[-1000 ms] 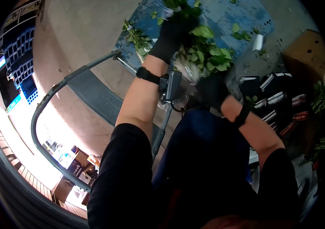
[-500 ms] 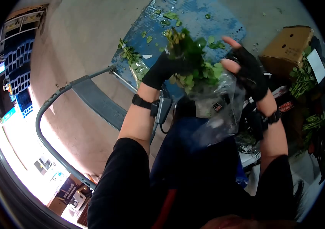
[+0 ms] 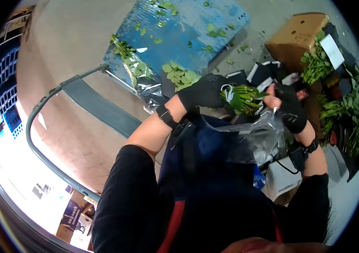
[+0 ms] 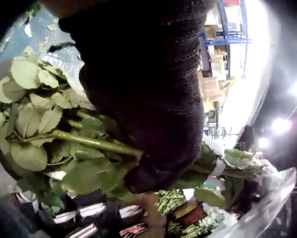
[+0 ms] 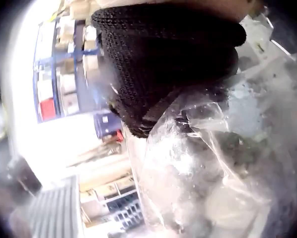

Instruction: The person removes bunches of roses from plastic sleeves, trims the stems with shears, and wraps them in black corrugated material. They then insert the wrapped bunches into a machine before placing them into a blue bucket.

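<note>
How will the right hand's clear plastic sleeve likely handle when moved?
The clear plastic sleeve is probably floppy, hanging creased from the right hand. It looks thin and see-through, so it should be light. Its glossy surface may make it slippery.

Head view: uneven light for you — white glare (image 3: 23, 181) burns out left side, your lap and dark sleeves (image 3: 124, 189) sink near black. Wet-looking sheen on blue board (image 3: 179, 38); sharp highlights on clear plastic (image 3: 259, 143). Round black vignette, edges bent. Left wrist view: bare lamps (image 4: 281, 125) flare at right, your glove (image 4: 143, 89) underexposed. Right wrist view: hazy, soft — plastic smeared with reflections, shelves (image 5: 64, 69) washed pale, corners dark.
</note>
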Action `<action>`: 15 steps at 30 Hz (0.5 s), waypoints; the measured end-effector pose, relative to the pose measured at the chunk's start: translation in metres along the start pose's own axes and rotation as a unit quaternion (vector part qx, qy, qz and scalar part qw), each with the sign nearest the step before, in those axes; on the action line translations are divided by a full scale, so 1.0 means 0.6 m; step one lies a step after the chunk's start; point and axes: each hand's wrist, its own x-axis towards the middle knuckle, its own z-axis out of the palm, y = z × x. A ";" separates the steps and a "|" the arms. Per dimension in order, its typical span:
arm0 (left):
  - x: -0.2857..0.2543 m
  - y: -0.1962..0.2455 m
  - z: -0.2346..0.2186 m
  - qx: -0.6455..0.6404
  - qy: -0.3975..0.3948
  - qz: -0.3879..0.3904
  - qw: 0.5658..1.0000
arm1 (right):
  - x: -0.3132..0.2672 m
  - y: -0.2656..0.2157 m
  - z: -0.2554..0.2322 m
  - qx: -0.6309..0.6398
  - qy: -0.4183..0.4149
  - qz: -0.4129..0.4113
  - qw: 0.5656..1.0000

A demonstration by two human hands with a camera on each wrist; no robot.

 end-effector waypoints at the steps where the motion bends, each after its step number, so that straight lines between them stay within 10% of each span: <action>1: 0.010 0.017 0.014 0.033 -0.002 0.022 0.999 | -0.026 -0.005 -0.013 -0.045 0.041 0.020 0.998; 3: 0.034 0.043 0.034 0.009 0.005 0.055 0.998 | -0.087 0.019 -0.022 0.053 0.129 0.084 0.987; 4: 0.047 0.053 0.048 0.021 0.003 0.061 0.998 | -0.133 0.096 -0.032 0.317 0.156 0.107 0.929; 7: 0.079 0.063 0.121 0.033 -0.064 0.054 0.996 | -0.252 0.172 -0.056 0.454 0.363 0.252 0.773; 8: 0.086 0.068 0.143 0.028 -0.102 0.057 0.993 | -0.303 0.224 -0.060 0.146 0.341 0.210 0.905; 10: 0.098 0.087 0.197 0.059 -0.143 0.072 0.985 | -0.434 0.302 -0.067 0.355 0.317 0.117 0.872; 11: 0.110 0.116 0.208 0.091 -0.204 0.052 0.973 | -0.410 0.142 -0.016 0.360 0.431 0.312 0.766; 13: 0.116 0.148 0.245 0.108 -0.277 0.043 0.954 | -0.575 0.248 0.007 0.308 0.353 0.292 0.834; 15: 0.101 0.167 0.305 0.116 -0.313 0.093 0.938 | -0.641 0.225 0.073 0.273 0.400 0.340 0.807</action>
